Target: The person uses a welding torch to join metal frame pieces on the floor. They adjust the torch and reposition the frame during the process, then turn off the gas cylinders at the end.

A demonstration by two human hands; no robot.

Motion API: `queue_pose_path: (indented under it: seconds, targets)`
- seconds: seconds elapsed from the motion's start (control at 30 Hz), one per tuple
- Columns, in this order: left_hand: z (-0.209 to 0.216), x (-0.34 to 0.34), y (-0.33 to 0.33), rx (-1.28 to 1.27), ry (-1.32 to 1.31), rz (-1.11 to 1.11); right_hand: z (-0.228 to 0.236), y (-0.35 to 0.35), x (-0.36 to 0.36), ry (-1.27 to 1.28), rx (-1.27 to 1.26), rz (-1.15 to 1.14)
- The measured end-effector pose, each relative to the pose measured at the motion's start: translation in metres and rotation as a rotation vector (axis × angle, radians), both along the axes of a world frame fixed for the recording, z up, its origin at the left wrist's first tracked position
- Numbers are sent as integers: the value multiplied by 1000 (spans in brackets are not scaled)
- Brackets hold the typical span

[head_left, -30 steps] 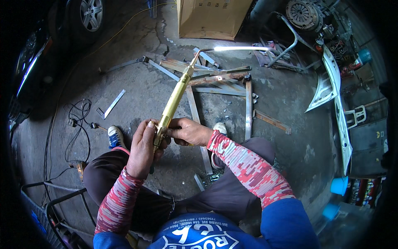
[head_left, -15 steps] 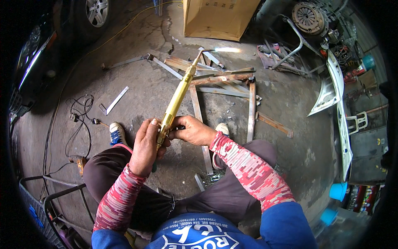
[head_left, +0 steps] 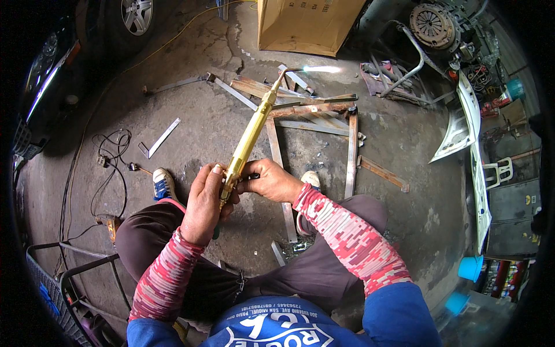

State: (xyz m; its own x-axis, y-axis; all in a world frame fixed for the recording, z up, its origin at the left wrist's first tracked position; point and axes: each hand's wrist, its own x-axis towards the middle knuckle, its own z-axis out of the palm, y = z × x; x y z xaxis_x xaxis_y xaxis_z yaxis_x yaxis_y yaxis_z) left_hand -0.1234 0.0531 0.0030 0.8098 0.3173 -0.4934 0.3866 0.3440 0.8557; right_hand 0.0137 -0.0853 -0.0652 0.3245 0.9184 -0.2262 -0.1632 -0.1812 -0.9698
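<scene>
A brass gas torch (head_left: 250,134) points up and away from me, its bent tip burning with a white-blue flame (head_left: 321,69) aimed to the right. My left hand (head_left: 207,199) is wrapped around the torch's rear end, thumb on top. From the right, my right hand (head_left: 270,180) closes its fingers on a small dark knob (head_left: 253,176) at the torch's side, near the valve end. Beyond the hands, a frame of rusty metal bars (head_left: 312,109) lies on the floor, with the flame above its far side.
A cardboard box (head_left: 306,26) stands at the far side. Loose cables (head_left: 113,153) and an angled metal strip (head_left: 163,139) lie to the left. A black metal rack (head_left: 87,269) is near my left knee. A white panel (head_left: 462,127) leans at the right; a car (head_left: 52,75) stands far left.
The flame has become longer and more sharply blue at its base. The torch tip has shifted very slightly right; both hands keep their hold.
</scene>
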Motion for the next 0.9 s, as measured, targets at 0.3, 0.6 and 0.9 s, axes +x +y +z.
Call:
queue_pose_path:
  seconds: [0.3, 0.6, 0.9]
  targets:
    - [1, 1, -2, -25, -5, 38, -2, -1, -1, -2, 10, -13]
    - [-2, 1, -1, -5, -24, 12, 2, -1, 0, 41, 31, -3]
    - [-5, 2, -3, -11, -20, 25, -2, 0, 0, 62, 10, 0]
